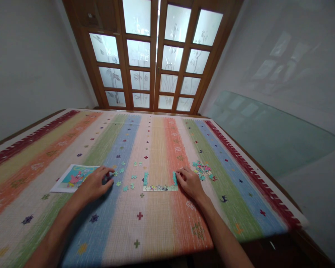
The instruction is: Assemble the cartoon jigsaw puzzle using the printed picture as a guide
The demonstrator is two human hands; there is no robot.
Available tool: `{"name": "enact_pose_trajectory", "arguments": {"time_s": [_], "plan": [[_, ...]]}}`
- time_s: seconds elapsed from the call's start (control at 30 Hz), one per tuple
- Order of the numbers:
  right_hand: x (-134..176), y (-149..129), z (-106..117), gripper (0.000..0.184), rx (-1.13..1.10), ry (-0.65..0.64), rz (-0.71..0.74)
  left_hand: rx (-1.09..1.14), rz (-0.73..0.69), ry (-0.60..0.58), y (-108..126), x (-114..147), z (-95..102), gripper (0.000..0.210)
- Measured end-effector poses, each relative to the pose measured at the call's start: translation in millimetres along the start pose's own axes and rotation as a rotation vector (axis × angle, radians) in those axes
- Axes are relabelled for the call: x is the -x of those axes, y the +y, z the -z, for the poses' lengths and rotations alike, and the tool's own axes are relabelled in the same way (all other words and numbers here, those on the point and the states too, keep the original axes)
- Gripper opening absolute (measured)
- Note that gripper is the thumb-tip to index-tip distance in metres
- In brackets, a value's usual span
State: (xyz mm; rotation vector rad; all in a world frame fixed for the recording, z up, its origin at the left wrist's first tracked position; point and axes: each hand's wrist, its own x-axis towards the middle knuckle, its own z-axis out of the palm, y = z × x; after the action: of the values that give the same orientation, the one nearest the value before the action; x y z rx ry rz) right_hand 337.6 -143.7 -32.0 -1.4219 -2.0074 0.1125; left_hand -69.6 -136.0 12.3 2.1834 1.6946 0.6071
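Over the cloth-covered bench (128,223), my forearms (68,216) reach forward. Between them lies a U-shaped puzzle border (159,188), teal-sided with a mottled bottom row. My left hand (99,182) parts thumb and forefinger beside loose teal pieces (118,183); my right hand (190,182) bunches at the border's side, any hold unclear.

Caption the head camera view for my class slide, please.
Left hand near loose pieces, right hand at a U-shaped jigsaw border on striped cloth.

Both forearms (63,219) extended, fingers (107,170) bent
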Motion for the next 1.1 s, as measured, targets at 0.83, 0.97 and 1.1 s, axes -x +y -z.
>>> {"name": "enact_pose_trajectory", "arguments": {"time_s": [0.83, 0.97, 1.1], "plan": [[0.8, -0.1, -0.9, 0.024, 0.018, -0.022, 0.015, -0.084, 0.037, 0.011, 3.0, -36.3, -3.3, 0.043], [0.7, -0.3, -0.9, 0.024, 0.028, -0.027, 0.016, -0.094, 0.036, -0.002, 1.5, -51.4, -11.5, 0.04], [0.9, -0.3, -0.5, 0.024, 0.029, -0.041, 0.017, -0.09, 0.03, -0.013, 1.3, -61.1, -18.0, 0.032]]}}
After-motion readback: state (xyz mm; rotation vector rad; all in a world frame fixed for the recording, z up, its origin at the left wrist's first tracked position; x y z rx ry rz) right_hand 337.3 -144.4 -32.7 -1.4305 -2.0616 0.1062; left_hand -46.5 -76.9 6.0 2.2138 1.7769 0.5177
